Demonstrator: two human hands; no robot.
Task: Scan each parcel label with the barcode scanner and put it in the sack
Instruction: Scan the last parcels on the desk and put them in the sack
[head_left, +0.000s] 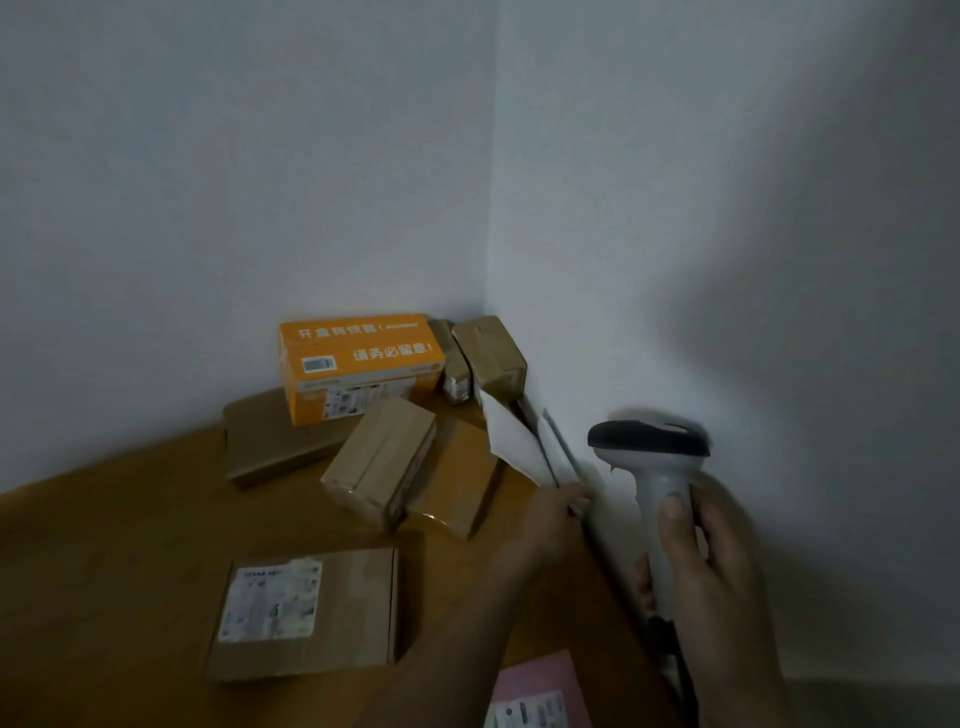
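- Right hand grips the barcode scanner upright by its handle.
- Left hand pinches a white mailer leaning at the wall.
- Brown boxes and an orange box crowd the table corner; a labelled carton lies nearer.

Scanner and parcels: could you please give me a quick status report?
Right hand grips scanner. Left hand reaching white envelope at wall. Boxes on table unbagged; sack not in view.

Pink parcel cut off below
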